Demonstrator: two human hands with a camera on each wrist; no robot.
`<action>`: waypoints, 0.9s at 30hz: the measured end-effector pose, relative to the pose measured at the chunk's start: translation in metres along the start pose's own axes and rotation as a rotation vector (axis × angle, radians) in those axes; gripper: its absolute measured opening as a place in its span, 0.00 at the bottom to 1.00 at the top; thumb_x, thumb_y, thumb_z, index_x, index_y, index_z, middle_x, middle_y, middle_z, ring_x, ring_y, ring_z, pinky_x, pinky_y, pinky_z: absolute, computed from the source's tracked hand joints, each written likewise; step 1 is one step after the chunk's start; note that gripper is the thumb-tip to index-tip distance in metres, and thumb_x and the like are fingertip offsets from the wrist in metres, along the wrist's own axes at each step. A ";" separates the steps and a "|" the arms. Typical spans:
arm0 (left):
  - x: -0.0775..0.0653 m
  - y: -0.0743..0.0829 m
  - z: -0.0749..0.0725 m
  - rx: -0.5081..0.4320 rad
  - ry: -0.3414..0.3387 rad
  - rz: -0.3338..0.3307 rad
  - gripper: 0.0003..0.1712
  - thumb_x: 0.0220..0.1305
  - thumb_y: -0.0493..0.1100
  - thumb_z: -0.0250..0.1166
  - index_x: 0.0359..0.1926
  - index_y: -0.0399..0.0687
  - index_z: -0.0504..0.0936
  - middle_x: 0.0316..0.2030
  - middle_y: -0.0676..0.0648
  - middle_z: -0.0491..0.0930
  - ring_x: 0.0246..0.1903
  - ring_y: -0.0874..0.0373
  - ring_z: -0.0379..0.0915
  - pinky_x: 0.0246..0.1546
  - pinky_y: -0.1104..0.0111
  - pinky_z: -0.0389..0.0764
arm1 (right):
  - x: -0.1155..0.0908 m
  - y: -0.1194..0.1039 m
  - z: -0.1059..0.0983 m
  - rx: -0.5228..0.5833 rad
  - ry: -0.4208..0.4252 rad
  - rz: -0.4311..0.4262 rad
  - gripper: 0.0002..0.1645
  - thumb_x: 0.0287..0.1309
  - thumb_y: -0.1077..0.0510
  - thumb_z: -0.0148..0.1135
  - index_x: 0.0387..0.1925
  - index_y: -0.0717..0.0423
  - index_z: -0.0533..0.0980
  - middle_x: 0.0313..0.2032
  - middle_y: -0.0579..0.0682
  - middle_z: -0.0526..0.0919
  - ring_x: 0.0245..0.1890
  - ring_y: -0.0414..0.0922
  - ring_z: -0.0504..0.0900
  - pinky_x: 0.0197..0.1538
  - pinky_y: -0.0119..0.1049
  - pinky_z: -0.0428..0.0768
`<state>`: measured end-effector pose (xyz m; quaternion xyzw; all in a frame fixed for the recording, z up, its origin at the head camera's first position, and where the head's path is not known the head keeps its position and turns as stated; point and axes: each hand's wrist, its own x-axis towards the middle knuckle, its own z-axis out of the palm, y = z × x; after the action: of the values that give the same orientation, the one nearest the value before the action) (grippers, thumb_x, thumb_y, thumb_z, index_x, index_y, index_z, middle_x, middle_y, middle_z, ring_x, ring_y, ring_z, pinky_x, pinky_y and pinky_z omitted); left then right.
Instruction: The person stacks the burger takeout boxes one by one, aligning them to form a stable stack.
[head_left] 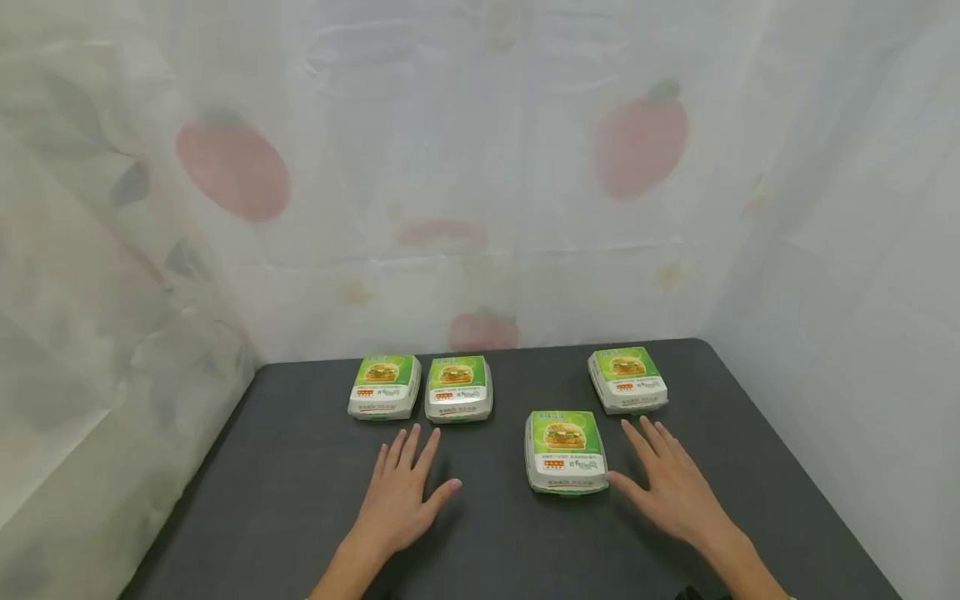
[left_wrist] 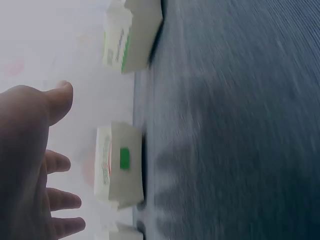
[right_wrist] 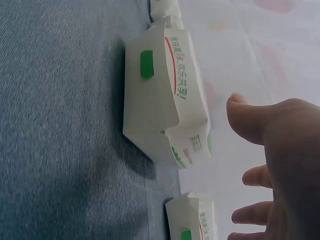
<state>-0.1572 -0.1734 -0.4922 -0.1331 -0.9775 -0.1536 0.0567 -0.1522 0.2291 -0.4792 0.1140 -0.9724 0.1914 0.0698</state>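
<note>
Two green-and-white burger boxes, one at the far left [head_left: 384,387] and a second [head_left: 459,389] beside it, sit near the table's back edge. A third burger box [head_left: 566,452] lies closer to the front, and a fourth [head_left: 627,380] stands at the back right. My left hand [head_left: 401,500] hovers in front of the left pair, fingers spread and nothing held. With its thumb tip right by the near box's corner, my right hand [head_left: 671,487] spreads its fingers toward the back right box. In the right wrist view the near box [right_wrist: 150,90] shows its closed side with a green tab.
Dark grey cloth covers the table [head_left: 285,500]. A white curtain [head_left: 480,167] with fruit prints hangs behind it, and more pale sheeting [head_left: 90,333] closes in the left and right sides.
</note>
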 end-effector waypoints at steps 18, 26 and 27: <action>0.021 0.043 0.012 -0.300 0.061 0.054 0.43 0.71 0.71 0.55 0.78 0.54 0.63 0.74 0.39 0.62 0.71 0.39 0.60 0.62 0.38 0.66 | 0.015 -0.009 0.002 0.256 -0.073 0.061 0.47 0.69 0.30 0.55 0.78 0.51 0.60 0.74 0.65 0.60 0.71 0.68 0.61 0.61 0.71 0.65; 0.035 0.055 0.021 -0.498 0.037 0.068 0.40 0.69 0.70 0.58 0.75 0.60 0.68 0.71 0.43 0.64 0.68 0.42 0.64 0.58 0.39 0.70 | 0.024 -0.005 0.012 0.414 -0.089 0.074 0.46 0.67 0.33 0.61 0.76 0.51 0.62 0.71 0.62 0.66 0.65 0.63 0.72 0.56 0.59 0.76; 0.038 0.057 0.023 -0.526 0.028 0.070 0.39 0.69 0.70 0.59 0.74 0.60 0.68 0.71 0.43 0.64 0.68 0.42 0.65 0.59 0.39 0.70 | 0.025 -0.005 0.012 0.434 -0.096 0.080 0.46 0.67 0.34 0.62 0.76 0.50 0.62 0.71 0.62 0.65 0.64 0.63 0.73 0.56 0.58 0.77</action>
<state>-0.1791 -0.1050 -0.4918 -0.1749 -0.8978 -0.4023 0.0391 -0.1760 0.2149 -0.4844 0.0965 -0.9143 0.3933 -0.0103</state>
